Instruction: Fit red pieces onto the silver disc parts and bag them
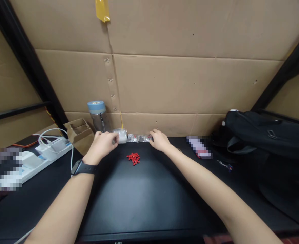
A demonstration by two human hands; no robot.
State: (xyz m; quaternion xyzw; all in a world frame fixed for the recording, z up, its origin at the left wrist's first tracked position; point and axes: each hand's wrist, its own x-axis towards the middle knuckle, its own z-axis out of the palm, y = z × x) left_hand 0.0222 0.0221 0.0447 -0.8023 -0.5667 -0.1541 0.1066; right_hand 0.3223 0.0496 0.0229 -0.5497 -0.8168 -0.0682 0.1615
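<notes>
My left hand [103, 144], with a dark watch on its wrist, is closed in a pinch beside a stack of clear and white plastic packets [122, 135]. Whatever sits between its fingertips is too small to name. At the right end of a row of small clear plastic bags, my right hand [159, 139] has its fingers closed on the end of one plastic bag [144, 138]; something red shows inside. Another plastic bag [133, 138] lies between the hands. Nearer to me, a small heap of red clips or pins [133, 158] rests on the black table [134, 203].
A blue-lidded bottle [97, 117] and an open cardboard box [80, 135] stand behind my left hand. At left lies a white power strip [45, 156] with plugs and cables. A black bag [263, 142] fills the right side. Cardboard [180, 84] walls the back.
</notes>
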